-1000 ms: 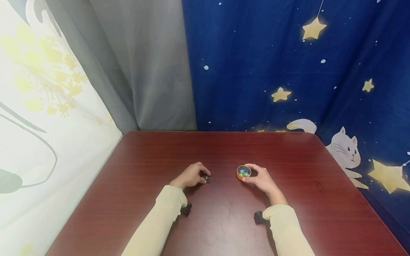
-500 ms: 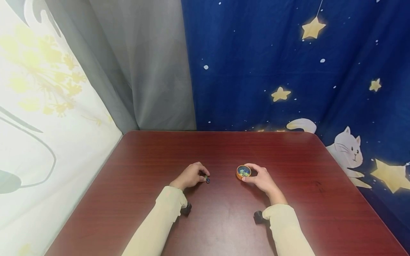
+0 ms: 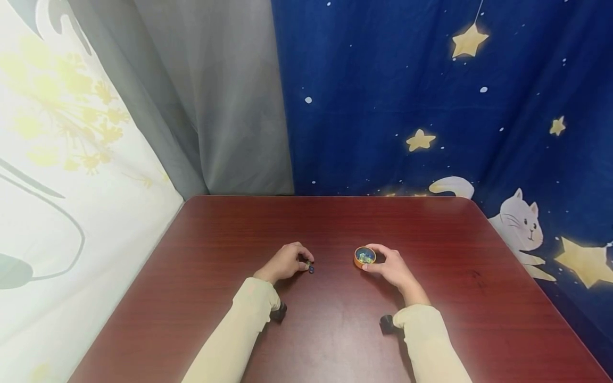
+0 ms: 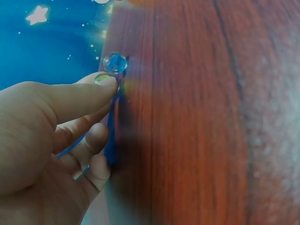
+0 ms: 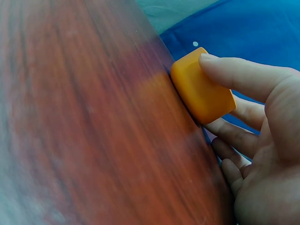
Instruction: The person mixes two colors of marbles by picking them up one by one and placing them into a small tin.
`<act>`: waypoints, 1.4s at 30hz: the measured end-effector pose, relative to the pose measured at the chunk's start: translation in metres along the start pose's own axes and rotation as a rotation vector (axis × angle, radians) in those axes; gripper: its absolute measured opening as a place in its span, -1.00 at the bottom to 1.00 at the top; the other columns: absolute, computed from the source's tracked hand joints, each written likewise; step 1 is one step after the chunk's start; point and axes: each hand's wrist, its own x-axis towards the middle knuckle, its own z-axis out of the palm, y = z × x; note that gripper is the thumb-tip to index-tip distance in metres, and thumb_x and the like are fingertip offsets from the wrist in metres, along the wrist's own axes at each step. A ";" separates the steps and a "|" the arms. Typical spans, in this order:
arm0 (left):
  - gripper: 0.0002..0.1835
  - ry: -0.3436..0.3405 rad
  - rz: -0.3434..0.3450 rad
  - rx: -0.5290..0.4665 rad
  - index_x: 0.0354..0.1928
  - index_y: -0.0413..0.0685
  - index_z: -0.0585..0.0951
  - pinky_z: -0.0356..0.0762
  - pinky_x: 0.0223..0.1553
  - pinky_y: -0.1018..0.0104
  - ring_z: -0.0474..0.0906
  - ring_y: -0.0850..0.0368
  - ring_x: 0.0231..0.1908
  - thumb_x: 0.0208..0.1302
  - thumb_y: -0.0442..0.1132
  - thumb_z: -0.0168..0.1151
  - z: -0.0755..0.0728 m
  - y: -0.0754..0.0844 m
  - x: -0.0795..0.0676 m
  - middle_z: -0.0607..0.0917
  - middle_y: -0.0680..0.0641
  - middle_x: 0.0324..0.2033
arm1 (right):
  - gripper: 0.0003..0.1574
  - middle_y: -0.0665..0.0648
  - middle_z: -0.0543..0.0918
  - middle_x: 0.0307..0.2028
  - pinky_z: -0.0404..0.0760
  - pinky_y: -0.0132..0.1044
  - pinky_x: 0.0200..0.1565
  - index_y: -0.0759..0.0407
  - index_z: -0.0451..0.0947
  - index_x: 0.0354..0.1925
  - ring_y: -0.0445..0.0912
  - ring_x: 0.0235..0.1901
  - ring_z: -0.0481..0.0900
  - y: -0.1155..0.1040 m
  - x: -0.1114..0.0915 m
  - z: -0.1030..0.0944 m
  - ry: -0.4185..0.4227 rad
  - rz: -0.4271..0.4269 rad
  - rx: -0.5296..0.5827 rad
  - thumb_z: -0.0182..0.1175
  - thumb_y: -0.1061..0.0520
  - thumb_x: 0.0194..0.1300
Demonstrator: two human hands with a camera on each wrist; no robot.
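Observation:
My left hand (image 3: 284, 263) is low over the table, thumb and forefinger pinching a yellowish-green glass marble (image 4: 102, 78), mostly covered by the thumb. Right beside those fingertips lies a clear blue glass marble (image 4: 115, 63), on the tabletop. Across from it, my right hand (image 3: 392, 266) grips a small round orange bowl (image 5: 201, 89) by its side, thumb on the near wall and fingers behind. In the head view several blue and greenish marbles (image 3: 366, 258) lie inside the bowl. The bowl stands upright on the table.
A dark red wood-grain table (image 3: 325, 330) spreads under both hands. Behind it hang a grey curtain (image 3: 239, 106) and a blue star-printed curtain (image 3: 364, 80). A white printed cloth (image 3: 96, 213) borders the left side. Black wrist devices (image 3: 387, 324) show at the cuffs.
The left thumb has lifted slightly and drawn in against the greenish marble; the blue marble shows a little more clearly beside it. The right hand and bowl have stayed in place.

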 end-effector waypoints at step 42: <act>-0.81 0.160 0.059 -0.117 -0.13 -0.08 0.71 0.50 -0.32 0.31 0.53 0.22 -0.38 0.20 -0.32 0.37 0.006 0.015 0.012 0.62 0.13 -0.39 | -0.31 0.21 0.61 0.02 0.33 0.06 0.12 0.17 0.53 0.14 0.10 0.05 0.47 -0.001 0.000 -0.001 -0.012 -0.010 0.022 0.48 0.18 0.01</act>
